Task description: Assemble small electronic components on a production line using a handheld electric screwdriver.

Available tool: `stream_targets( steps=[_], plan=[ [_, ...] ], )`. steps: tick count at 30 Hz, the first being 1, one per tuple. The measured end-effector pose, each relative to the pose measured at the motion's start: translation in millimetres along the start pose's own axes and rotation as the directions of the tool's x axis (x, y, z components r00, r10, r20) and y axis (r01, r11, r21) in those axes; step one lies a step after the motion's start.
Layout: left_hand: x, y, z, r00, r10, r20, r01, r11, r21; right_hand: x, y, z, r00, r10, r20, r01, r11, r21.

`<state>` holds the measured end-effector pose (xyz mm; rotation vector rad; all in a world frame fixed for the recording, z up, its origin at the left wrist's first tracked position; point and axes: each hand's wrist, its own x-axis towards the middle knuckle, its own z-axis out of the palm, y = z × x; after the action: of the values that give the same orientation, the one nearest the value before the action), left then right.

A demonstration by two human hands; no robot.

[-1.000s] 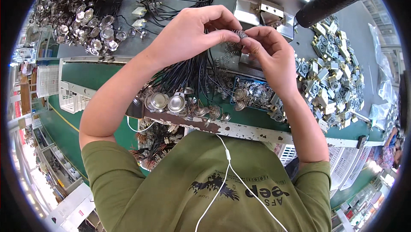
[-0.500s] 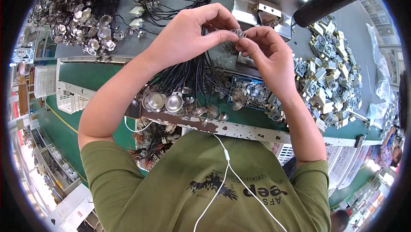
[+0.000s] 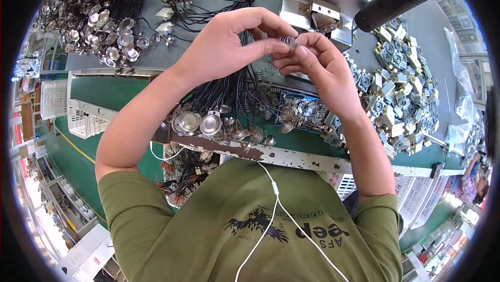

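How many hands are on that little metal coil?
2: the left hand pinches the coil from the left, and the right hand is at its right end. Parts of both are hidden, but no third hand shows there.

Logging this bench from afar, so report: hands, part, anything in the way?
Left hand pinching coil spring. Right hand at spring's right end, grip unclear. Black wires run beneath left hand.
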<state>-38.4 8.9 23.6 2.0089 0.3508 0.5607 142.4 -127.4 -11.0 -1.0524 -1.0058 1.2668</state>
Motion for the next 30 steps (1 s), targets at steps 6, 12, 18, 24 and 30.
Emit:
stream_targets(
  steps=[6, 12, 18, 24, 30],
  plan=[
    [0, -4, 3, 0.994, 0.107, -0.01, -0.106, 0.992, 0.063, 0, 2, 0, 0.997, 0.058, 0.04, -0.061, 0.996, 0.067],
    [2, -5, 6, 0.977, 0.21, -0.032, -0.206, 0.973, 0.103, 0, 0, 1, 0.994, 0.111, 0.001, -0.111, 0.994, -0.009],
    [1, -5, 6, 0.975, 0.218, -0.05, -0.208, 0.967, 0.148, 5, 0, -5, 0.965, 0.248, -0.081, -0.241, 0.967, 0.083],
    [0, -4, 7, 0.999, -0.001, -0.04, 0.006, 0.993, 0.121, 0, -12, 19, 0.938, 0.186, -0.292, -0.091, 0.947, 0.309],
    [1, -4, 5, 0.999, -0.025, -0.033, 0.029, 0.993, 0.112, -1, 1, 12, 0.968, -0.053, -0.246, 0.018, 0.989, -0.145]
  ],
)
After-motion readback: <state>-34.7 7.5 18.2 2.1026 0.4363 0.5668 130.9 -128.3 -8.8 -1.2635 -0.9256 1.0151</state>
